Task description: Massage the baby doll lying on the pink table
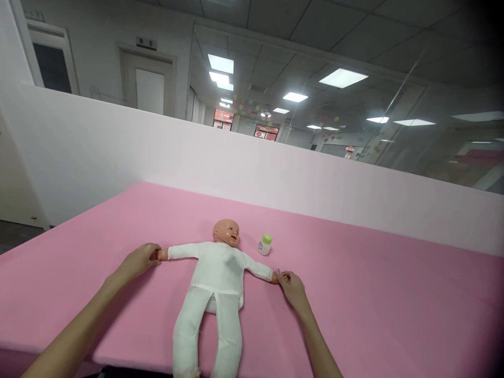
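Observation:
A baby doll (218, 268) in a white top and white trousers lies on its back on a pink padded table (354, 294). Its head points away from me and its arms are spread to both sides. My left hand (142, 260) is closed around the doll's hand on the left. On the right, my right hand (290, 286) pinches the doll's other hand between thumb and fingers. A small bottle with a green cap (265, 245) stands beside the doll's head, apart from both my hands. The doll's feet are partly cut off at the bottom edge.
A low white wall (252, 168) runs along the table's far side, with a glass pane (334, 105) above it. Doors (147, 84) are at the back left. The table's near edge (59, 350) shows at the lower left, with something dark below it.

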A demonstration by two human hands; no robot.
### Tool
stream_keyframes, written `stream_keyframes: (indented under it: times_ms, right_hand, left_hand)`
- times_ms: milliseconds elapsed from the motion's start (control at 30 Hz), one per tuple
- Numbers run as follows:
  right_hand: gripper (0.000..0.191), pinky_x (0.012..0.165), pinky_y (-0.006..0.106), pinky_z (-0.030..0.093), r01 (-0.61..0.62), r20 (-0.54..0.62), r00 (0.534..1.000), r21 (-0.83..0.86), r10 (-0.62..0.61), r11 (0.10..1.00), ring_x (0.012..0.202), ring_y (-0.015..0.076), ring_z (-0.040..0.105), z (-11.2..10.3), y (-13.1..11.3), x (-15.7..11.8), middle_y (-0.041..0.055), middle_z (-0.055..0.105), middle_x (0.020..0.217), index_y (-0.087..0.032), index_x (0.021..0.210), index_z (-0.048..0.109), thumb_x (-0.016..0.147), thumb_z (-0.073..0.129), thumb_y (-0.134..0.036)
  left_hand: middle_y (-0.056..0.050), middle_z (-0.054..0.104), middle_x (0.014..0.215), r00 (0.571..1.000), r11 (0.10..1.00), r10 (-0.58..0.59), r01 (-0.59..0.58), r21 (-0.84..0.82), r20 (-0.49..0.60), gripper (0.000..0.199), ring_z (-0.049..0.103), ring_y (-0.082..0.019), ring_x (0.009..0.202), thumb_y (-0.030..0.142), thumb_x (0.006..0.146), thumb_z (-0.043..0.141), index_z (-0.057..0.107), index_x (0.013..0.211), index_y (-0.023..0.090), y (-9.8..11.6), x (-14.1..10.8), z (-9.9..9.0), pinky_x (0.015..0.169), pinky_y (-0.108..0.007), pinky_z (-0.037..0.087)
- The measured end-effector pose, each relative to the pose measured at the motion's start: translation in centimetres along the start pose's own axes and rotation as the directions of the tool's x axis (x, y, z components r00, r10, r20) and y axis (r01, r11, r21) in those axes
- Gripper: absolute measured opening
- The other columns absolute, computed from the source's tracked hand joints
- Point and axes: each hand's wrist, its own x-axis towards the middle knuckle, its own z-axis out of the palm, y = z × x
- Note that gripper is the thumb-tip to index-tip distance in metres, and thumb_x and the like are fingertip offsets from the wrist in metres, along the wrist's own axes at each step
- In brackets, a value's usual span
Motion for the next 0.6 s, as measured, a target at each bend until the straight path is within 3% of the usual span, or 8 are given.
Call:
stream_keyframes:
  times_ms: [100,233,300,433,533,600]
  right_hand:
    - [0.052,0.067,0.034,0.05,-0.07,-0.029,0.996,0.259,0.08,0.963,0.078,0.0265,0.069,0.2,-0.3,-0.6,0.0074,0.074,0.083,-0.02,0.088,0.063,0.073,0.07,-0.07]
    - [0.069,0.05,0.028,0.042,-0.152,0.056,0.988,0.551,0.146,0.821,0.051,0.0185,0.057,0.7,-1.1,-1.4,-0.0035,0.064,0.058,-0.021,0.099,0.054,0.06,0.082,-0.07]
    - [0.075,0.047,0.027,0.039,-0.177,0.078,0.983,0.653,0.168,0.736,0.046,0.0158,0.051,0.9,-1.7,-1.6,-0.0048,0.061,0.053,-0.019,0.102,0.056,0.056,0.086,-0.069]
    - [0.067,0.048,0.026,0.039,-0.187,0.072,0.977,0.739,0.2,0.648,0.05,0.0126,0.048,1.1,-2.5,-1.6,-0.0036,0.058,0.054,-0.014,0.09,0.067,0.056,0.089,-0.066]
    - [0.059,0.049,0.025,0.04,-0.222,0.086,0.964,0.784,0.253,0.58,0.052,0.0112,0.047,1.3,-2.6,-1.3,-0.0029,0.056,0.055,-0.015,0.074,0.067,0.053,0.091,-0.065]
    - [0.059,0.049,0.026,0.042,-0.249,0.098,0.948,0.821,0.302,0.514,0.052,0.0109,0.047,1.6,-2.8,-1.2,-0.0031,0.056,0.057,-0.015,0.075,0.068,0.049,0.094,-0.061]
  left_hand:
    - [-0.004,0.07,0.075,0.998,1.0,0.022,-0.021,-0.018,0.059,0.015,0.063,-0.024,0.072,0.034,0.067,0.073,0.067,0.076,0.022,0.0,-0.1,0.2,0.064,-0.027,0.038]
    - [-0.004,0.072,0.076,1.0,0.98,-0.005,0.008,-0.201,0.015,0.025,0.065,-0.023,0.07,0.037,0.066,0.077,0.073,0.083,0.02,-0.2,0.2,0.6,0.064,-0.028,0.043]
    - [-0.005,0.074,0.081,0.998,0.946,-0.051,0.041,-0.321,-0.024,0.033,0.068,-0.024,0.072,0.041,0.064,0.08,0.074,0.088,0.018,-0.1,0.3,0.8,0.063,-0.029,0.047]
    - [-0.007,0.076,0.087,0.978,0.823,-0.195,0.119,-0.556,-0.078,0.056,0.07,-0.024,0.075,0.049,0.058,0.089,0.075,0.1,0.016,0.6,0.2,1.1,0.063,-0.03,0.053]
    - [-0.004,0.07,0.071,0.971,0.762,-0.236,0.168,-0.626,-0.027,0.047,0.066,-0.02,0.068,0.057,0.064,0.087,0.075,0.084,0.015,1.2,-0.3,1.3,0.061,-0.029,0.052]
    - [-0.003,0.069,0.069,0.963,0.697,-0.271,0.2,-0.689,0.006,0.044,0.066,-0.02,0.069,0.056,0.067,0.087,0.074,0.077,0.015,1.7,-0.7,1.5,0.063,-0.029,0.053]
